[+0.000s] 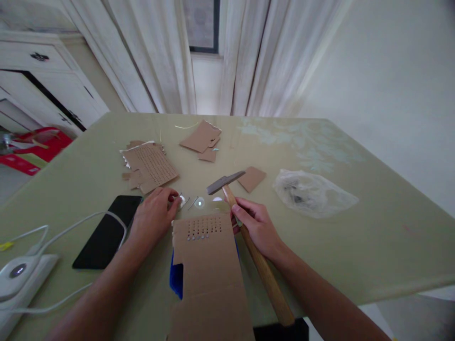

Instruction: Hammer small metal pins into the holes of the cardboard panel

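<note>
My right hand (pixel 258 225) grips a hammer (pixel 261 263) by its wooden handle, with the metal head pointing away from me. Beyond the cardboard's far edge, my left hand (pixel 156 213) rests low over the table, its thumb and fingers curled together; whatever lies between the fingertips is too small to make out. Close to those fingertips lie a few loose nails (pixel 193 203). Between my arms a long piece of cardboard (pixel 213 274) has rows of small holes near its far end. Several nail heads (pixel 198 237) show in the nearest row. A blue object (pixel 177 277) is partly hidden underneath.
A perforated cardboard scrap (pixel 151 166) lies at far left, with more cardboard pieces (pixel 201 136) behind and a small one (pixel 252 179) past the hammer head. A clear plastic bag (pixel 313 194) sits right. On the left are a black tablet-like device (pixel 106 237), cables and a white power strip (pixel 28 279).
</note>
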Available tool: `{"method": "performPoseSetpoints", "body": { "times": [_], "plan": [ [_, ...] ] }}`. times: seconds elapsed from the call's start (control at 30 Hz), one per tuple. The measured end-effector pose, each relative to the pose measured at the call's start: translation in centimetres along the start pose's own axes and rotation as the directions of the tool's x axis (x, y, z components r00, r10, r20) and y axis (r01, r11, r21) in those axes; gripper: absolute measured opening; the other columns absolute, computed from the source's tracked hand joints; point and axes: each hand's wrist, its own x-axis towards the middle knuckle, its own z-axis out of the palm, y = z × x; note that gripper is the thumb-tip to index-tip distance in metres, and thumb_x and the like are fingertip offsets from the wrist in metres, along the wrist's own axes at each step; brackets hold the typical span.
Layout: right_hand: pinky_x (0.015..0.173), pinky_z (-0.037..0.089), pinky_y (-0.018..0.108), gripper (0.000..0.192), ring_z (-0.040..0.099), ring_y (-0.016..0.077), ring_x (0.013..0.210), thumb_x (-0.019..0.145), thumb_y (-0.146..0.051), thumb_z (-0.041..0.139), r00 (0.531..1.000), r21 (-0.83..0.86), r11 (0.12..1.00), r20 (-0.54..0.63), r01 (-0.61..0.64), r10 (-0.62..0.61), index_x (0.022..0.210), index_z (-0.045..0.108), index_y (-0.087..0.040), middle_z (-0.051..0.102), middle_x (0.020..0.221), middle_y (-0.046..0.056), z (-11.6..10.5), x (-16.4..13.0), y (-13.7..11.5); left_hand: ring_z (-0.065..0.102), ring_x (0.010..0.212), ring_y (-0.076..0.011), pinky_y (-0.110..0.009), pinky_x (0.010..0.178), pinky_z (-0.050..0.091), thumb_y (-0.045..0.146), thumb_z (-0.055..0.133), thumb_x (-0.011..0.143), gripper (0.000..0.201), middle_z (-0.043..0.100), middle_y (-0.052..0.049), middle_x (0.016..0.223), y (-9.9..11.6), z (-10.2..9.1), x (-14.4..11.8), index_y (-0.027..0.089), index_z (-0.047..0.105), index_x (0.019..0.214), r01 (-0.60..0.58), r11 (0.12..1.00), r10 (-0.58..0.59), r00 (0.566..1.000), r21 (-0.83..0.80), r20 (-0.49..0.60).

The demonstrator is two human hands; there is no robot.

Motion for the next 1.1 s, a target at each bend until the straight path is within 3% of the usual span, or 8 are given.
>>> {"method": "performPoseSetpoints", "body": {
  "times": [0.17, 0.37, 0.47, 0.57, 0.7, 0.83, 0.97, 1.1],
  "plan": [
    [0.06, 0.056, 0.026, 0.036, 0.065, 0.0161, 0.071, 0.094, -0.054, 0.076, 1.0, 0.004, 1.0, 0.007, 0.007, -0.007, 0.089, 0.072, -0.019, 0.068, 0.081, 0.002, -0.1, 0.2, 0.2, 0.07, 0.094, -0.0295, -0.043, 0.086, 0.056, 0.035, 0.05, 0.102, 0.022, 0.072, -0.011, 0.1, 0.0, 0.0, -0.1, 0.022, 0.066, 0.098, -0.022, 0.998, 0.022, 1.0, 0.066, 0.006],
    [0.062, 0.055, 0.027, 0.034, 0.065, 0.0166, 0.071, 0.095, -0.052, 0.075, 0.999, -0.047, 0.998, -0.004, 0.045, -0.045, 0.088, 0.073, -0.019, 0.068, 0.079, 0.002, -0.1, 0.3, 0.2, 0.067, 0.103, -0.033, -0.05, 0.1, 0.054, 0.03, 0.048, 0.1, 0.018, 0.07, -0.012, 0.097, -0.1, -0.1, 0.1, 0.023, 0.062, 0.092, -0.061, 0.997, 0.063, 0.997, 0.042, -0.053],
    [0.061, 0.054, 0.026, 0.032, 0.065, 0.0162, 0.069, 0.095, -0.05, 0.074, 0.999, -0.06, 0.997, -0.013, 0.046, -0.046, 0.088, 0.073, -0.019, 0.067, 0.077, 0.002, 0.0, 0.3, 0.4, 0.069, 0.099, -0.0302, -0.048, 0.097, 0.056, 0.035, 0.052, 0.101, 0.02, 0.074, -0.01, 0.099, 0.8, -1.0, 0.0, 0.021, 0.066, 0.102, -0.025, 0.976, 0.003, 0.995, -0.214, -0.101],
    [0.06, 0.054, 0.026, 0.031, 0.065, 0.0167, 0.069, 0.096, -0.049, 0.073, 0.999, -0.072, 0.997, -0.02, 0.039, -0.04, 0.087, 0.073, -0.019, 0.068, 0.076, 0.002, 0.0, 0.4, 0.5, 0.072, 0.094, -0.0243, -0.039, 0.085, 0.059, 0.043, 0.057, 0.104, 0.03, 0.077, -0.007, 0.107, 2.4, -2.5, -0.7, 0.022, 0.071, 0.118, -0.09, 0.831, 0.043, 0.994, -0.549, -0.098],
    [0.059, 0.053, 0.026, 0.03, 0.065, 0.0177, 0.072, 0.096, -0.048, 0.071, 0.999, -0.078, 0.996, -0.021, 0.036, -0.037, 0.088, 0.075, -0.019, 0.068, 0.078, 0.002, 0.1, 0.5, 0.6, 0.072, 0.087, -0.0193, -0.031, 0.078, 0.059, 0.044, 0.072, 0.101, 0.021, 0.078, -0.003, 0.094, 3.9, -4.2, -2.5, 0.023, 0.075, 0.098, -0.217, 0.624, 0.114, 0.976, -0.751, -0.188],
    [0.066, 0.056, 0.028, 0.027, 0.065, 0.0193, 0.077, 0.099, -0.045, 0.069, 0.997, -0.111, 0.991, 0.0, 0.076, -0.076, 0.098, 0.08, -0.02, 0.068, 0.079, 0.002, 0.2, 0.5, 0.7, 0.07, 0.08, -0.0185, -0.031, 0.07, 0.056, 0.037, 0.08, 0.097, 0.013, 0.079, -0.003, 0.087, 4.5, -4.7, -3.5, 0.024, 0.081, 0.094, -0.297, 0.603, 0.263, 0.95, -0.74, -0.167],
    [0.069, 0.057, 0.029, 0.03, 0.065, 0.0201, 0.08, 0.1, -0.045, 0.068, 0.993, -0.139, 0.983, 0.016, 0.118, -0.117, 0.105, 0.082, -0.019, 0.07, 0.083, 0.003, 0.3, 0.6, 1.0, 0.065, 0.071, -0.0156, -0.031, 0.069, 0.05, 0.029, 0.08, 0.098, 0.005, 0.08, -0.002, 0.083, 5.0, -4.8, -3.6, 0.024, 0.083, 0.098, -0.425, 0.609, 0.443, 0.883, -0.67, -0.157],
    [0.073, 0.058, 0.031, 0.03, 0.068, 0.0228, 0.087, 0.1, -0.045, 0.068, 0.99, -0.147, 0.98, 0.015, 0.137, -0.137, 0.104, 0.084, -0.02, 0.071, 0.081, 0.003, 0.2, 0.7, 1.1, 0.058, 0.068, -0.0126, -0.03, 0.071, 0.046, 0.023, 0.079, 0.099, 0.004, 0.078, 0.002, 0.081, 5.4, -5.0, -3.7, 0.025, 0.082, 0.101, -0.496, 0.615, 0.515, 0.841, -0.613, -0.164]
  ]
}}
